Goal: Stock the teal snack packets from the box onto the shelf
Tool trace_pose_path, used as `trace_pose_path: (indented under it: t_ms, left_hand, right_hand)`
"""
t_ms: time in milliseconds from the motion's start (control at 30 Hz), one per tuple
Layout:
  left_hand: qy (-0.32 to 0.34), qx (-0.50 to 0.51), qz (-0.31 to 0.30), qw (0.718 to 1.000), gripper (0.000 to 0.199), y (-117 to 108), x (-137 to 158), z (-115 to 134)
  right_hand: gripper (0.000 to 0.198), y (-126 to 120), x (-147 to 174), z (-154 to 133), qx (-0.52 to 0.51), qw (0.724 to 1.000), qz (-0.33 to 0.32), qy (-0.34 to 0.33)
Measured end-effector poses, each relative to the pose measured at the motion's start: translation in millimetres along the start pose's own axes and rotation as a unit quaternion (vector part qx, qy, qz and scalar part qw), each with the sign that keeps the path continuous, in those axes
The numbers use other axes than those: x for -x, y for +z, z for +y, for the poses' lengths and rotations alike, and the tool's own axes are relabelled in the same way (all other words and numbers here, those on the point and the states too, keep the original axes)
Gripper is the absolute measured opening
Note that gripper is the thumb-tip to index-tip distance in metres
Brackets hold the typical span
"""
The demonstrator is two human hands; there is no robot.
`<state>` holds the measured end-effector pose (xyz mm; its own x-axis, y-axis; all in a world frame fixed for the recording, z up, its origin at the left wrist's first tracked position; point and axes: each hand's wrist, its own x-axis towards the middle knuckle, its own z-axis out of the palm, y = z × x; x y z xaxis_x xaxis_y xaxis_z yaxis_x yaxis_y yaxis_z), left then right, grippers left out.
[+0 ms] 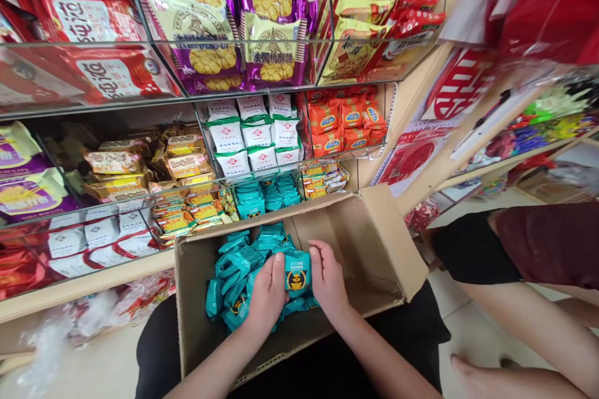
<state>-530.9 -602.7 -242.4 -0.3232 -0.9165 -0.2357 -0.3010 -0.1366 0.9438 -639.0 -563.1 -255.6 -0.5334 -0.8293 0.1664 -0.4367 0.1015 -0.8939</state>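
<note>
Between my two hands is a teal snack packet [297, 273] with a yellow cartoon figure on its front. My left hand [269, 293] pinches its left side, thumb on top. On its right side my right hand [329, 277] grips it the same way. Below them an open cardboard box [374, 249] rests across my lap. Loose teal packets [236, 268] are heaped in the box's left half, some hidden by my left hand. More teal packets [266, 196] stand in rows in a shelf compartment just beyond the box.
Glass-fronted shelves [173, 96] hold purple biscuit bags [201, 43], white packets [255, 137] and orange packets [344, 121]. Another person's bare legs [524, 324] are close on the right. Plastic bags [93, 315] lie under the bottom shelf at left.
</note>
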Motion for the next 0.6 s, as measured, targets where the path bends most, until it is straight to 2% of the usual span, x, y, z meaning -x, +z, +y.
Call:
trace_pose_path:
  t_ms: [100, 200, 267, 300, 367, 433, 500, 600]
  left_hand:
    - [-0.027, 0.021, -0.002, 0.999, 0.038, -3.9, -0.3, -5.4]
    - [0.033, -0.01, -0.042, 0.999, 0.033, -15.3, -4.2, 1.2]
    - [0.091, -0.045, -0.115, 0.988, 0.032, -24.8, -6.6, 14.5]
    - [0.109, -0.072, -0.169, 0.977, 0.036, -29.1, -7.4, 23.1]
    - [0.126, -0.145, -0.285, 0.939, 0.034, -35.0, -8.4, 41.6]
    - [0.14, -0.202, -0.347, 0.905, 0.022, -37.1, -10.5, 59.4]
    - [0.162, -0.203, -0.325, 0.909, 0.019, -37.4, -17.1, 74.6]
    - [0.175, -0.138, -0.182, 0.958, 0.028, -39.3, -40.8, 91.9]
  right_hand:
    - [0.027, -1.9, -2.2, 1.9, -0.011, 1.0, 0.016, -0.014]
    - [0.026, -6.6, -3.2, 2.9, -0.012, 0.999, 0.008, -0.031]
    - [0.025, -10.9, -1.7, 1.6, -0.016, 0.999, -0.016, -0.049]
    - [0.024, -13.3, -0.2, 0.2, -0.02, 0.998, -0.029, -0.059]
    - [0.024, -18.3, 3.1, -2.8, -0.033, 0.996, -0.042, -0.075]
    - [0.024, -23.5, 5.7, -3.0, -0.052, 0.996, -0.032, -0.062]
    - [0.026, -29.0, 6.7, 3.0, -0.081, 0.996, -0.028, -0.009]
    - [0.029, -36.5, 6.6, 24.0, -0.099, 0.992, -0.051, 0.065]
